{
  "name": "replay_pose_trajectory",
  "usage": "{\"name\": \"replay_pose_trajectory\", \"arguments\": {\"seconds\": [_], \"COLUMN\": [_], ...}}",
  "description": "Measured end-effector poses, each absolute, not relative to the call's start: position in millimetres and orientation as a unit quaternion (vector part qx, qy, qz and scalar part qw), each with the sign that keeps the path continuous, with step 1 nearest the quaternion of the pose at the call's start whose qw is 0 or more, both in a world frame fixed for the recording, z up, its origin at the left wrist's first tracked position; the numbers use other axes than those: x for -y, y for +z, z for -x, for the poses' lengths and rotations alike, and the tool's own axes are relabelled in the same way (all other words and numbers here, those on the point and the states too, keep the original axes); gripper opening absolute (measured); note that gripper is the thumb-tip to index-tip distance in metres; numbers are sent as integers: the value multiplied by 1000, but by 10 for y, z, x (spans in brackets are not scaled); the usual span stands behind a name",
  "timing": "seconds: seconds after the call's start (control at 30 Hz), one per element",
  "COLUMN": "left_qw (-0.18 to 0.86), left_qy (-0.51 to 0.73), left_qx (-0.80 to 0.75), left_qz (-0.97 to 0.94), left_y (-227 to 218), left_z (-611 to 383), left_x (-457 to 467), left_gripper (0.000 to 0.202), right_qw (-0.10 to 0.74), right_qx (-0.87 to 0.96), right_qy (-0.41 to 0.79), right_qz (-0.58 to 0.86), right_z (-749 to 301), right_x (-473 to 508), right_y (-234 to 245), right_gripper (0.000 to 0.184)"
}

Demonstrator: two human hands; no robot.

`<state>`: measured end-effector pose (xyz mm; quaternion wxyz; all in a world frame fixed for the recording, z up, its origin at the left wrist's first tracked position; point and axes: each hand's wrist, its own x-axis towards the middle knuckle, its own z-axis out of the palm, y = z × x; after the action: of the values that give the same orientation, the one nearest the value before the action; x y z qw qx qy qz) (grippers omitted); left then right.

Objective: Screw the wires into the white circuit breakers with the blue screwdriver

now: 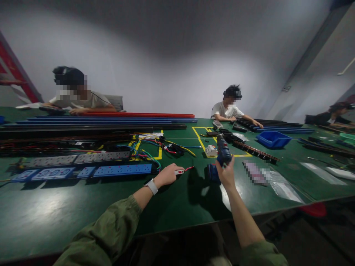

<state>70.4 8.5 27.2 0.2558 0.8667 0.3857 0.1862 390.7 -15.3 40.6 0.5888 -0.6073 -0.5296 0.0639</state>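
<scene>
My left hand (pixel 166 175), with a pale watch band on its wrist, is closed around a small white block (pixel 179 172) with a red mark. A short red wire (pixel 189 168) extends to the right from beside that block; its join is too small to make out. My right hand (pixel 226 172) grips a blue and black cordless drill (pixel 224 150), which is held over the table with its front end pointing away from me. Just left of the drill, several white block-shaped modules (pixel 211 150) stand together on the green table (pixel 172 207).
Blue socket strips (pixel 122 169) and loose coloured wires (pixel 149 144) lie to the left. Long blue rails (pixel 111 120) run behind them. A blue bin (pixel 273 139) and plastic bags (pixel 284 186) are at right. Two people (pixel 231 107) (pixel 91 101) sit across the table.
</scene>
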Motion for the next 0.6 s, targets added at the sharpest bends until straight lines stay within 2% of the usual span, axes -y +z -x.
{"name": "replay_pose_trajectory", "arguments": {"seconds": [0.07,0.13,0.23,0.33,0.4,0.5,0.6], "left_qw": [252,258,273,275,273,300,339], "left_qy": [195,194,183,174,171,191,217], "left_qx": [-402,-404,-400,-403,-393,-366,-348], "left_qz": [-858,-856,-856,-855,-861,-860,-847], "left_y": [278,262,216,175,159,159,168], "left_z": [-682,-659,-633,-616,-606,-600,-609], "left_x": [10,85,159,191,195,187,191], "left_gripper": [40,39,37,34,32,34,42], "right_qw": [606,605,501,372,319,295,309], "right_qx": [518,560,718,799,818,826,828], "right_qy": [-42,-69,45,183,253,302,300], "right_qz": [602,562,481,435,407,373,359], "right_z": [-3786,-3598,-3251,-2935,-2772,-2598,-2509], "right_x": [470,735,856,670,493,287,192], "right_y": [283,196,189,230,207,92,-32], "right_gripper": [87,77,74,89,101,105,87]}}
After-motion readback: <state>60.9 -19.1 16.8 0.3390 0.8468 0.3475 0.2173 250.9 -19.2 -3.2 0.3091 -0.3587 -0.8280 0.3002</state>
